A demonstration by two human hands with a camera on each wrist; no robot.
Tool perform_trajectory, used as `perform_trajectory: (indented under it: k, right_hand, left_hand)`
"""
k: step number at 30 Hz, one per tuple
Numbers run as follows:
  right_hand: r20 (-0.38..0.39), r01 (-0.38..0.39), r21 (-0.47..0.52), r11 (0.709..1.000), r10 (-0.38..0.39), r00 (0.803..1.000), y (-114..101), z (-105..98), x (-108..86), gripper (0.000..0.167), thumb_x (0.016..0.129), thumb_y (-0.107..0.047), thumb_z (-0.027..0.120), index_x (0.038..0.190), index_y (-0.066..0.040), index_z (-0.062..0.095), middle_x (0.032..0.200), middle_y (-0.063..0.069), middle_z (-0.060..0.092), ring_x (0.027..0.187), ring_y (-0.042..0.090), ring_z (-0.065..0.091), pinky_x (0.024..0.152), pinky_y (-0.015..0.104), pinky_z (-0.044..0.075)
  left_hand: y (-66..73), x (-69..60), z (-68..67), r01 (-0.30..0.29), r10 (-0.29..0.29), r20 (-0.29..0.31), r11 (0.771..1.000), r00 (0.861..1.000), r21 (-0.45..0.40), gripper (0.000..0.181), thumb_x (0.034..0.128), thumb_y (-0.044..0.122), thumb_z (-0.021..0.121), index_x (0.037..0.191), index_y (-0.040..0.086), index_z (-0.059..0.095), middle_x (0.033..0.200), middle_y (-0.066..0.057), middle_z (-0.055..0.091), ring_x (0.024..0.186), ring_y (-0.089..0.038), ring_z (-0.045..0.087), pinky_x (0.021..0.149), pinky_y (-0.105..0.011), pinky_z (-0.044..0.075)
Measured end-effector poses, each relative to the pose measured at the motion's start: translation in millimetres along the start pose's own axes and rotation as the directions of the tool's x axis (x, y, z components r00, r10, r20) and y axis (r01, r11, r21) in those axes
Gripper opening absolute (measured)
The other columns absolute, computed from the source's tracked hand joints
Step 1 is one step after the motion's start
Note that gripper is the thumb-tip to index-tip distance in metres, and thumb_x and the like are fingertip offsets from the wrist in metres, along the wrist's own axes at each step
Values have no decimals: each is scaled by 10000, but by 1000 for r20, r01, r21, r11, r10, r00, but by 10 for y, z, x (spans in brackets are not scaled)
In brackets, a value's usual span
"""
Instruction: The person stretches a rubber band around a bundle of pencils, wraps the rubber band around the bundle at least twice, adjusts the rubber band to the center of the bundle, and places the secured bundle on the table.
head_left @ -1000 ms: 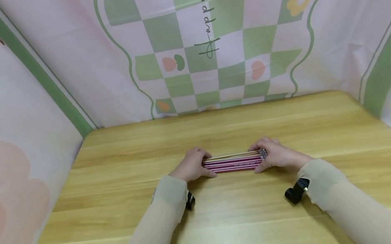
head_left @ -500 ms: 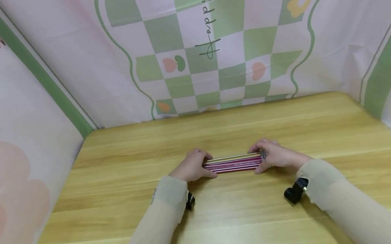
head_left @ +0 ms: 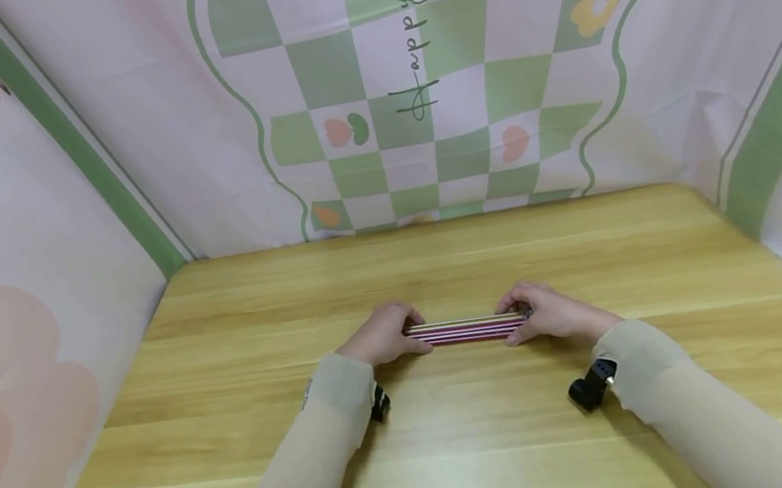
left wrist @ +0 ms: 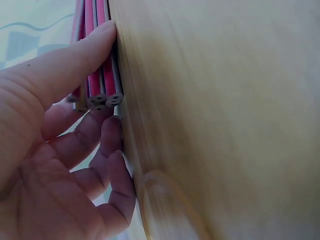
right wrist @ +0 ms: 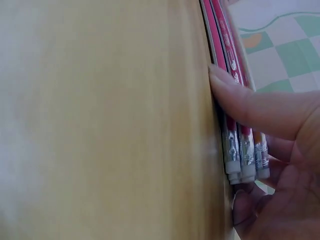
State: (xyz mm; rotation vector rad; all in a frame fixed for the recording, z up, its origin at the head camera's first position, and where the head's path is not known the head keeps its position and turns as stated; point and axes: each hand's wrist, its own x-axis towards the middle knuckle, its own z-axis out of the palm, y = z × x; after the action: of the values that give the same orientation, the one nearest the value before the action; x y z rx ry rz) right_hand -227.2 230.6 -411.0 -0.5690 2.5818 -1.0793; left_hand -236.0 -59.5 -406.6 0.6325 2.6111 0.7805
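Observation:
A bundle of striped pencils (head_left: 466,330), pink-red with dark and pale stripes, lies sideways low at the middle of the table. My left hand (head_left: 383,334) grips its left end, thumb in front and fingers behind. In the left wrist view the flat, unsharpened pencil ends (left wrist: 98,98) show between thumb and fingers. My right hand (head_left: 551,311) holds the opposite end the same way. The right wrist view shows white erasers (right wrist: 247,171) in silvery ferrules beside that thumb. Some pencils at the back are hidden by the hands and the front ones.
The wooden table (head_left: 438,456) spreads around both hands. A fabric backdrop (head_left: 406,90) with green checks rises behind its far edge, and printed cloth (head_left: 20,350) hangs at the sides. A small black camera (head_left: 591,384) sits at the right wrist.
Between my hands the pencils have shifted into a tighter, flatter-looking stack, with fewer showing at the back. Both hands stay nearly in place around the ends.

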Motion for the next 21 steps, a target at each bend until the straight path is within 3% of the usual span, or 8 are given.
perform_trajectory:
  k: [6, 10, 16, 21]
  right_hand:
    - [8, -37, -25, 999, 38, 999, -37, 15, -10, 363, 817, -133, 808, 1088, 36, 637, 1041, 132, 613, 928, 215, 518, 823, 335, 435]
    - [4, -49, -53, 997, 49, 999, -85, 27, -32, 331, 824, -131, 799, 1071, 29, 649, 1019, 120, 630, 897, 202, 525, 794, 329, 445]
    - [12, -51, -107, 993, 53, 999, -143, 38, -57, 292, 839, -160, 786, 1046, 8, 665, 959, 91, 657, 812, 167, 518, 738, 312, 427]
    - [16, -34, -154, 987, 37, 999, -139, 35, -54, 260, 841, -161, 779, 1002, 8, 664, 900, 73, 652, 762, 151, 508, 706, 300, 425]
  left_hand:
    - [0, -12, -2, 18, -17, 15, 1000, 1000, -21, 368, 872, 278, 775, 1167, 83, 674, 1109, -16, 669, 979, -131, 581, 907, -316, 509]
    - [13, -28, -10, 14, -14, 23, 1000, 1000, -12, 302, 876, 279, 769, 1101, 93, 693, 1001, 17, 658, 860, -112, 542, 786, -274, 490]
    - [26, -35, -18, 16, -17, 50, 1000, 999, 10, 215, 891, 301, 751, 900, 118, 638, 742, 29, 478, 673, -112, 413, 604, -256, 356]
    - [39, -26, -13, 1, -7, 73, 997, 997, 82, 264, 917, 333, 718, 806, 137, 579, 681, 35, 428, 616, -108, 385, 572, -252, 341]
